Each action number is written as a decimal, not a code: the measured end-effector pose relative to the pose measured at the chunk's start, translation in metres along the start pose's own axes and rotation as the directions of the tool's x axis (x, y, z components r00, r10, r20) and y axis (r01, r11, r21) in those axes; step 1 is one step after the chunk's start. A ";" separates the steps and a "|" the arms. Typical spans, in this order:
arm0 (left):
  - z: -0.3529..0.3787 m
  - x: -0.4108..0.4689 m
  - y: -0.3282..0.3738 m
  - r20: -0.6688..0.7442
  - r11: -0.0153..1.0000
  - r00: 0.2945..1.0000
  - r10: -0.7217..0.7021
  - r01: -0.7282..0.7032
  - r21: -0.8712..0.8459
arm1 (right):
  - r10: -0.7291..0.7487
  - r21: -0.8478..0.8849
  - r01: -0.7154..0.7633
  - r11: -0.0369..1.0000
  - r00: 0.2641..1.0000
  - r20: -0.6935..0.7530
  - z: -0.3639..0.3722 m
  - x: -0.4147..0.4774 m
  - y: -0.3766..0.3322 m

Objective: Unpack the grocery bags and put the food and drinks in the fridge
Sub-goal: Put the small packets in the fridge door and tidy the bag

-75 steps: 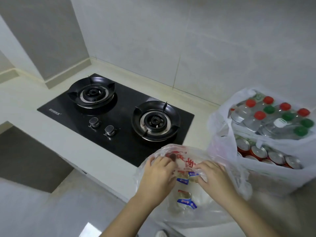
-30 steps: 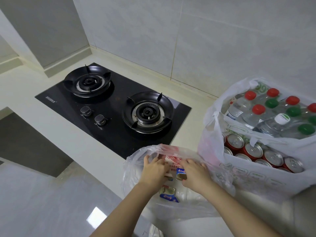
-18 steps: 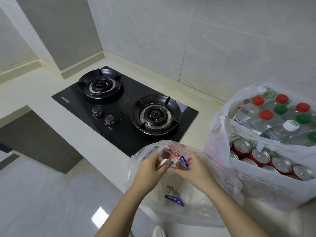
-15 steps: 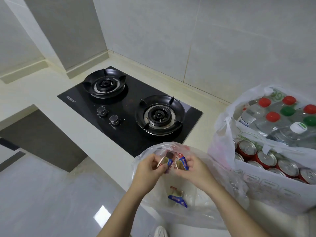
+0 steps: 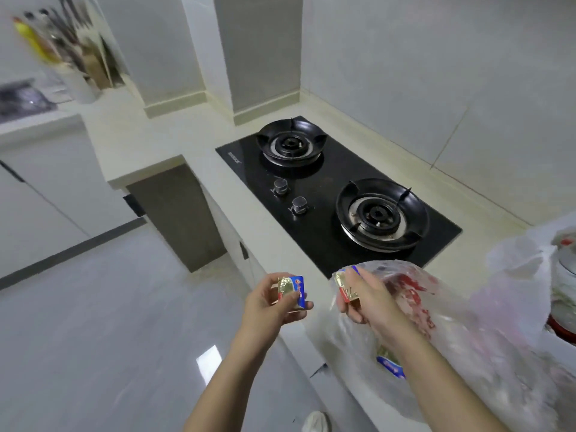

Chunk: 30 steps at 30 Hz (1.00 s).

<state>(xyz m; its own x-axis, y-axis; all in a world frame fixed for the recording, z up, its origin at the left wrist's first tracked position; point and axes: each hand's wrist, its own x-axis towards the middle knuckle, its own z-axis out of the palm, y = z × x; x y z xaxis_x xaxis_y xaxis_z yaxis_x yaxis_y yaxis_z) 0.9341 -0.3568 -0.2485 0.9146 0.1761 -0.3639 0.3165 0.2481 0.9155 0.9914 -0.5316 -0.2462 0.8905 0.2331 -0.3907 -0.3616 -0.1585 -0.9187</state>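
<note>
A small foil packet sits in the left hand, fingers curled round it. The right hand pinches a second packet at the mouth of the thin bag. A third packet lies inside. I think this is the taking-out step. Next comes a walk to the fridge, which I cannot see. The bag rests on a pale counter beside a black stove.

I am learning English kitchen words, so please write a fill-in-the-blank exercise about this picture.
1. The black gas hob has ___ burners.
2. The clear plastic bag bears ___ print.
3. The left hand grips ___ foil-wrapped packet.
Missing words: two; red; one.
</note>
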 end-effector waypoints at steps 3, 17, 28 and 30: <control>-0.046 -0.021 0.014 -0.099 0.998 0.994 0.055 -0.059 -0.031 | -0.031 -0.009 0.031 0.999 0.997 0.073 0.052 0.001 -0.011; -0.308 -0.199 0.026 -0.514 0.976 0.836 0.191 -0.217 0.011 | -0.147 -0.025 0.195 0.981 0.813 0.564 0.351 -0.094 -0.020; -0.419 -0.318 0.040 -0.805 0.945 0.536 0.253 -0.315 0.087 | -0.167 -0.046 0.309 0.950 0.627 0.761 0.523 -0.184 -0.043; -0.435 -0.336 0.046 -0.830 0.934 0.483 0.277 -0.337 0.116 | -0.159 -0.022 0.292 0.956 0.581 0.798 0.548 -0.199 -0.050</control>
<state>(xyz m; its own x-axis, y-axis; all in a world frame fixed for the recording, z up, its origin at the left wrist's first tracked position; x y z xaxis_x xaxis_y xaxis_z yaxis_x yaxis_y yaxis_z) 0.5319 0.0099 -0.1585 0.3208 0.9450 -0.0640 0.0171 0.0618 0.9979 0.6811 -0.0447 -0.1540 0.3546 0.9264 -0.1268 -0.0798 -0.1051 -0.9913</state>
